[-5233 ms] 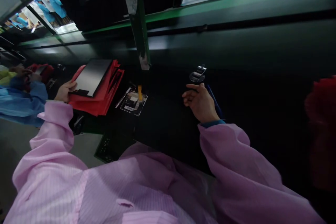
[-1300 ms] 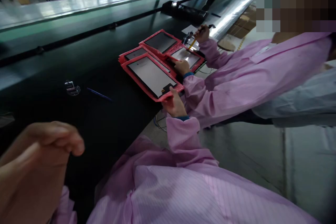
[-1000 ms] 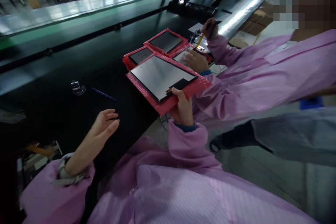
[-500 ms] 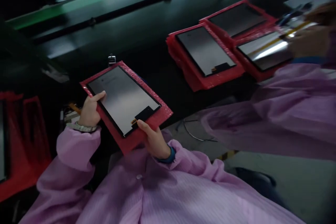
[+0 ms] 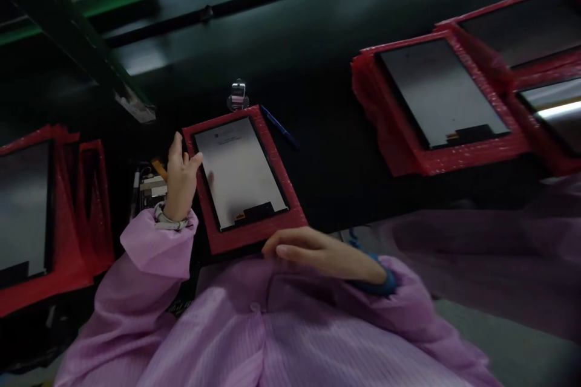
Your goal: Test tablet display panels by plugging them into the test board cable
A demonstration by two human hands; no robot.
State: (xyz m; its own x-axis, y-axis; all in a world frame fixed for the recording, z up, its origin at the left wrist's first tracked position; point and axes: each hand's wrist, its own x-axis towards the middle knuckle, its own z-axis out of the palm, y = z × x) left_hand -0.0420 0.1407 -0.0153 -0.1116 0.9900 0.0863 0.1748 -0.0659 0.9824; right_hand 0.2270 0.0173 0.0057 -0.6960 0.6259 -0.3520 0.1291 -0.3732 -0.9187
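Note:
A flat LCD screen panel [image 5: 240, 163] with a black flex board at its near end lies on a red bubble-wrap bag [image 5: 254, 233] on the dark table in front of me. My left hand [image 5: 180, 178] stands at the panel's left edge, fingers stretched upward and holding nothing; the thumb tip is close to the edge, and whether it touches I cannot tell. Loosely bent, my right hand [image 5: 320, 254] is by the bag's near right corner, with nothing in it. Just beyond the bag are a metal clip-like piece [image 5: 238, 95] and a blue pen [image 5: 280, 127].
To the right, a stack of red bags bears another screen panel [image 5: 442, 94], with more panels beyond. On the left lies a further panel [image 5: 27, 205] on red bags [image 5: 93, 205]. Small electronic parts [image 5: 152, 187] sit behind my left wrist. A green metal frame [image 5: 86, 42] borders the back.
The panel and its red bag have gone from being held tilted in both hands to lying on the table. Both hands have let go. The view has shifted left.

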